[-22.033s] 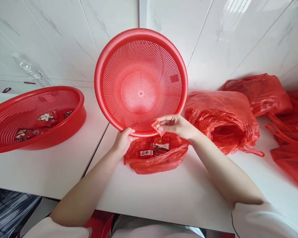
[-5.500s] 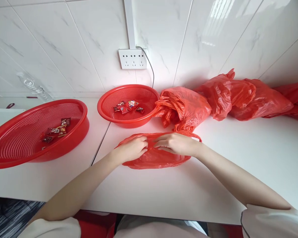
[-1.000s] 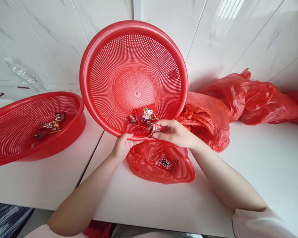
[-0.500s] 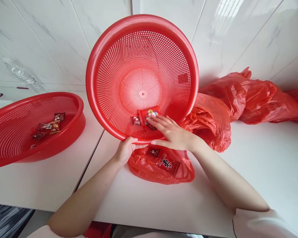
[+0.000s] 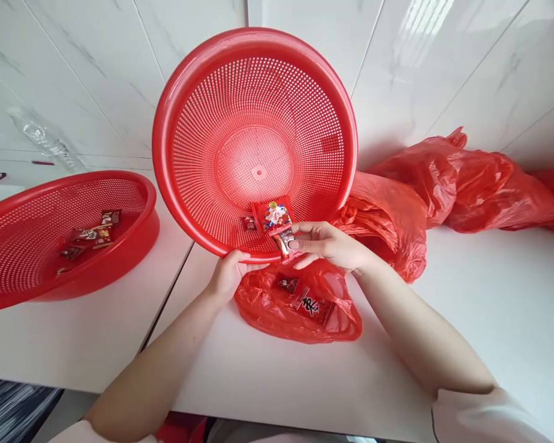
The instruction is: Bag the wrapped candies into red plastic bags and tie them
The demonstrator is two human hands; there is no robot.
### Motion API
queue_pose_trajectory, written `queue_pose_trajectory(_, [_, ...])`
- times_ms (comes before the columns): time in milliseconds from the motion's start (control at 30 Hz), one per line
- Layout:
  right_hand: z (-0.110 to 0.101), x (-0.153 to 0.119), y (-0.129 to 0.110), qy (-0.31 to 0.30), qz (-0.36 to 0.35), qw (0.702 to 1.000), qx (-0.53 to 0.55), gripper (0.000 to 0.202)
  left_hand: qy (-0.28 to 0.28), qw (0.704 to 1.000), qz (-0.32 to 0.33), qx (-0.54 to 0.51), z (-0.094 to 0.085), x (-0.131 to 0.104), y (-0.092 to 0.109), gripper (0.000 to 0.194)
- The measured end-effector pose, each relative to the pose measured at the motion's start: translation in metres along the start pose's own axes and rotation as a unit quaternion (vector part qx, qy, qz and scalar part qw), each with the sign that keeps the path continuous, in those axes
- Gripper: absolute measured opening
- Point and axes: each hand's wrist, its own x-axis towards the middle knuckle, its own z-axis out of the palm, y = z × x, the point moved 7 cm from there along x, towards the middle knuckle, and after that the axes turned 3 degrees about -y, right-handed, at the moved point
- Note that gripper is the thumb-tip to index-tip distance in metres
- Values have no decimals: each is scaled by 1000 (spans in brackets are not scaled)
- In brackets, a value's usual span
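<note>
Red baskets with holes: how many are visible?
2: a tilted basket, its rim held by the left hand; a second basket on the white table, cut off by the picture's left edge.

Single head-worn view, facing forward and down, close above the hands (image 5: 227,275) and table (image 5: 277,378); tiled wall (image 5: 96,67) ahead

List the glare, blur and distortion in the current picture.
Head view: striped glare on the tiled wall, upper right; head view: soft sheen on the plastic bags; head view: the basket at left looks stretched toward the edge; head view: the right hand shows little blur, but print on its small packet is too small to read.
</note>
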Motion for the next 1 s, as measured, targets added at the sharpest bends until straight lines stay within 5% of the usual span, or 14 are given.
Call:
queue_pose_trajectory(233, [-3,-2,2,12,22,999,30,37,-7,1000,-5,9,-1,0,-1,32])
queue_pose_trajectory(400, [6,-7,-9,-52,-4,991,-120,40,-7,1000,-5,1,0,0,1,29])
queue_pose_trajectory(500, [13,-13,-23,-84,-70,949,-295,30,-5,1000,-2,8,1,-1,2,29])
queue_pose_trajectory(667, [8,-10,-33,72,-166,881,-436,32,2,1000,7,29,4,-4,3,27])
queue_pose_trajectory(733, [18,-3,-25,85,-189,843,-496,41,-4,1000,3,30,6,-6,0,27])
queue_pose_trajectory(833, [36,11,-6,68,-184,793,-577,65,2,999,3,41,3,-7,-7,21])
queue_pose_trajectory(1000, [46,34,11,38,-147,777,-612,87,10,998,-8,54,-6,-9,-19,14])
